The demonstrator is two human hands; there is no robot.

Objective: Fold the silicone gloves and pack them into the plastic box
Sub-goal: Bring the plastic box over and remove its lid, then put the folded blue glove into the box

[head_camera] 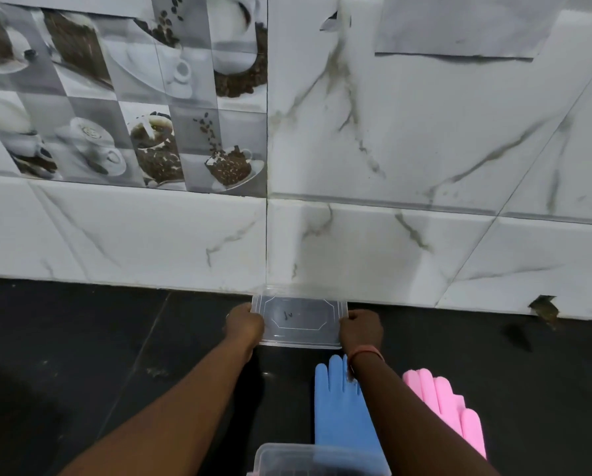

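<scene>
Nearest, at the bottom edge, sits the plastic box (322, 460). Higher, by the wall, the left hand (244, 326) and right hand (360, 329) grip the lid (299, 321), perhaps resting on the counter (81, 338). Blue glove (339, 403) and pink glove (449, 405) lie lower right, unfolded.

A dark counter (81, 338) fills the lower frame; marble-look wall tiles (425, 149) rise behind, with coffee-print tiles (116, 97) upper left and paper (466, 25) upper right.

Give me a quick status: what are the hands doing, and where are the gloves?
Left hand and right hand grip clear plastic lid by the wall. Blue silicone glove and pink silicone glove lie flat, unfolded. Clear plastic box near, nothing blocking.
</scene>
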